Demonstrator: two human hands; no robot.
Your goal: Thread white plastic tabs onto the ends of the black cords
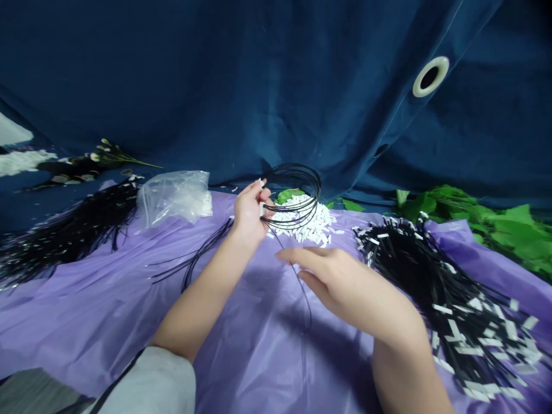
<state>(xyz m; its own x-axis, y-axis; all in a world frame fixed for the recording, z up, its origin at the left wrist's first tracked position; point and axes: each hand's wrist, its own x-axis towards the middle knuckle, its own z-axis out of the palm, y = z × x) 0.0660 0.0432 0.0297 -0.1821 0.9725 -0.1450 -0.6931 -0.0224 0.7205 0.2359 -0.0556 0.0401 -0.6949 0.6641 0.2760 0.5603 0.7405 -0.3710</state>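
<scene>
Smooth navy curtain (215,86) behind crinkled purple plastic sheet (259,351). Left hand (250,213) pinches thin black cords (318,183), curved in loops before white tab heap (317,231). Right hand (330,273): thumb, fingers parted around slender strand (307,302); contact unclear.

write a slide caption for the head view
Left hand grips looped black strands near a pile of white pieces.

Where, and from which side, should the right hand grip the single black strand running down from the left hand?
Probably midway along, pinched from the right. The strand is thin and slants down, away from the looped cords in the left hand; the right hand is beside it, thumb and fingertips parted.
</scene>
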